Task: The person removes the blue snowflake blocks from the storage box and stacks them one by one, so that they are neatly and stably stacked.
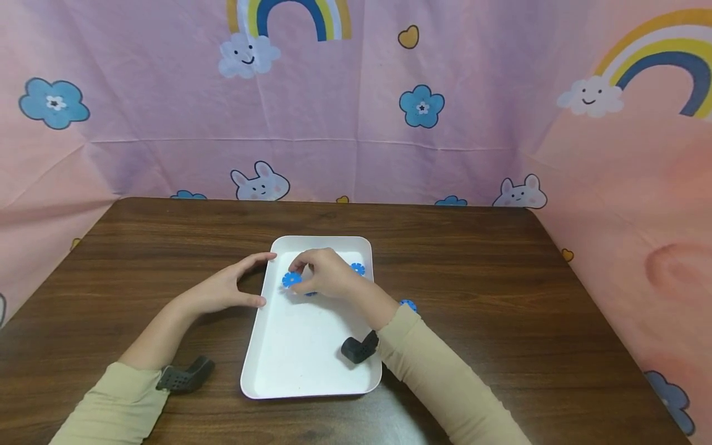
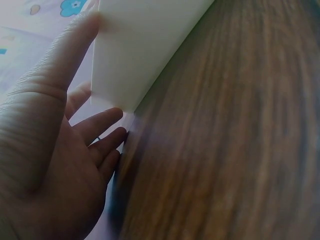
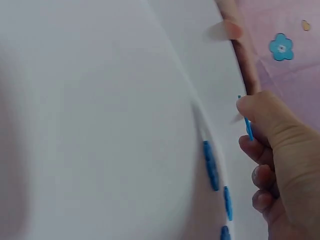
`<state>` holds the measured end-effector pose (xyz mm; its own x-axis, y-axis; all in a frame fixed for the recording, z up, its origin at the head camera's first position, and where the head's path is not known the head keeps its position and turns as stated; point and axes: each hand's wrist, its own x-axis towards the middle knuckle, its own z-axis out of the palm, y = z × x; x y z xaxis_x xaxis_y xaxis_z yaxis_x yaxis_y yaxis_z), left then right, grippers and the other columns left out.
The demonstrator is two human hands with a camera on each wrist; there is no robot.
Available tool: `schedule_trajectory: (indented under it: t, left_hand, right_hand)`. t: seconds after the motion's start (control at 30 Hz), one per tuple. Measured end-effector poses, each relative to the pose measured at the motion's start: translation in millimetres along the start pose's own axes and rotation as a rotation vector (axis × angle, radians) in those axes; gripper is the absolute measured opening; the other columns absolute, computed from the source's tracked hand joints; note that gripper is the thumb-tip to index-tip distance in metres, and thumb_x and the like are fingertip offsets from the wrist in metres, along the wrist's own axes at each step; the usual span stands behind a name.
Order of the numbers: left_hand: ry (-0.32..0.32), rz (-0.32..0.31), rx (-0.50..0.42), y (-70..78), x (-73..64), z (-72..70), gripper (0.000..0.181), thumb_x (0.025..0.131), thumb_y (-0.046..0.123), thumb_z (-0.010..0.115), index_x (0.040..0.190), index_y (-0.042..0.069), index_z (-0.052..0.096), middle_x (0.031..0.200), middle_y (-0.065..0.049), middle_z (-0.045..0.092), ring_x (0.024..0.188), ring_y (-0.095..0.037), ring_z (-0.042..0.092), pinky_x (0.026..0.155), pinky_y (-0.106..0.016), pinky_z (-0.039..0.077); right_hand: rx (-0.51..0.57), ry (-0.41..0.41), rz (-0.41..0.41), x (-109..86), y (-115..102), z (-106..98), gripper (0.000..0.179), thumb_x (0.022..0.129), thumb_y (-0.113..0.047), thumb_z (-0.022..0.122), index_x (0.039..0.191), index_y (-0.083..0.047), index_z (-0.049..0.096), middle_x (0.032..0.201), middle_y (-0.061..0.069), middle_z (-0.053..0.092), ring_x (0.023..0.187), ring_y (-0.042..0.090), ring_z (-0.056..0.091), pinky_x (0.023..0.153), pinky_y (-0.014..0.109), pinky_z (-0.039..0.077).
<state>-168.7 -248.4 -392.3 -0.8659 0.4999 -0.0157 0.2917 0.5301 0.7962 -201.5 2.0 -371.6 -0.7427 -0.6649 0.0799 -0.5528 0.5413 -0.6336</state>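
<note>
A blue notched plastic disc [image 1: 292,280], shaped like a snowflake, is pinched between thumb and index finger of my right hand [image 1: 328,275], over the upper left part of a white tray [image 1: 311,364]. In the right wrist view the disc [image 3: 248,122] shows edge-on between the fingertips. Another blue disc [image 1: 358,269] lies near the tray's far right corner; a further one [image 1: 311,294] is mostly hidden beneath my right hand. With fingers and thumb fairly straight and spread, my left hand [image 1: 219,287] touches the tray's left rim.
One more blue disc [image 1: 408,305] shows past the right sleeve, beyond the tray's right rim. The tray stands on a dark brown wooden table [image 1: 473,259]. A patterned pink and purple cloth [image 1: 334,111] hangs behind it. Both wrists carry black camera mounts [image 1: 186,376].
</note>
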Motion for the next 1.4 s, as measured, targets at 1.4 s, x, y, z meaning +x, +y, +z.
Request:
schedule_trajectory:
  t: [1.4]
  left_hand:
    - [0.011,-0.049,0.012,-0.5,1.7,0.6,0.089,0.074,0.032,0.083,0.147,0.023,0.033,0.152,-0.015,0.028,0.137,-0.040,0.022,0.100,-0.069,0.022]
  right_hand:
    - [0.065,0.331,-0.300,-82.6,-12.5,-64.7,0.031,0.070,-0.010,0.085,0.096,-0.006,0.071,0.088,-0.004,0.065,0.072,0.016,0.049,0.059,0.023,0.041]
